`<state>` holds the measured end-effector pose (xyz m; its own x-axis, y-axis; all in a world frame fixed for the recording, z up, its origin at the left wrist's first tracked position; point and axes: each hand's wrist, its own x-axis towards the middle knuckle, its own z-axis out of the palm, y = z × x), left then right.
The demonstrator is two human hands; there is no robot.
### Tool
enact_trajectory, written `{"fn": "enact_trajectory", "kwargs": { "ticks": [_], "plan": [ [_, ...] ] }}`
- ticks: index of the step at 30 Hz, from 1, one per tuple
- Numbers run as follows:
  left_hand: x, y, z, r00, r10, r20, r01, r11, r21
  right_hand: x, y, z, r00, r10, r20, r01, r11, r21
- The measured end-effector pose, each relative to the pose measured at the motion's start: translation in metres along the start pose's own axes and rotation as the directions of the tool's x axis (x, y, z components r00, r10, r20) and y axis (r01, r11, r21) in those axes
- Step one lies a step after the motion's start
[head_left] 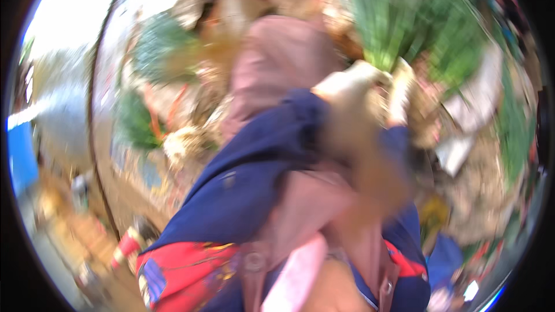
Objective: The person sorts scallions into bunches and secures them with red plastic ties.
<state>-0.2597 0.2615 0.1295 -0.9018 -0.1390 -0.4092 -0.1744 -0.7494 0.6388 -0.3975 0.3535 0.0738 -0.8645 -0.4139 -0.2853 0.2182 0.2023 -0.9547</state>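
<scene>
A bunch of green onions (384, 29) with long green tops fans away from me, its pale stalks gathered between my hands. My left hand (350, 81), in a whitish glove, closes round the stalks from the left. On the other side my right hand (400, 92), gloved too, presses against the same bunch with its fingers together. Motion smears both hands, and a brown blur covers part of my right forearm. The roots are not clear. More green onions (454, 40) lie just right of the bunch.
Tied bundles of green onions (139, 118) with orange ties lie to my left, and other greens (162, 49) sit behind them. White sheets (454, 153) and further greens (511, 127) are on the right. A dark pole or edge (95, 98) runs down the left side.
</scene>
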Motion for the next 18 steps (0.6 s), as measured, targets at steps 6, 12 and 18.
{"fn": "enact_trajectory", "kwargs": {
  "ticks": [6, 12, 18],
  "plan": [
    [0.006, -0.002, -0.015, 0.996, -0.077, -0.038, 0.079, 0.997, 0.028, -0.006, 0.005, -0.011, 0.944, 0.286, 0.166, -0.316, 0.927, 0.200],
    [0.022, -0.002, -0.012, 0.995, -0.078, -0.062, 0.081, 0.996, 0.048, -0.037, -0.043, -0.006, 0.961, 0.156, 0.227, -0.230, 0.908, 0.351],
    [0.015, 0.004, -0.009, 0.989, 0.033, -0.142, -0.005, 0.981, 0.192, -0.047, -0.032, 0.005, 0.998, 0.053, 0.017, -0.053, 0.800, 0.597]
  ]
}}
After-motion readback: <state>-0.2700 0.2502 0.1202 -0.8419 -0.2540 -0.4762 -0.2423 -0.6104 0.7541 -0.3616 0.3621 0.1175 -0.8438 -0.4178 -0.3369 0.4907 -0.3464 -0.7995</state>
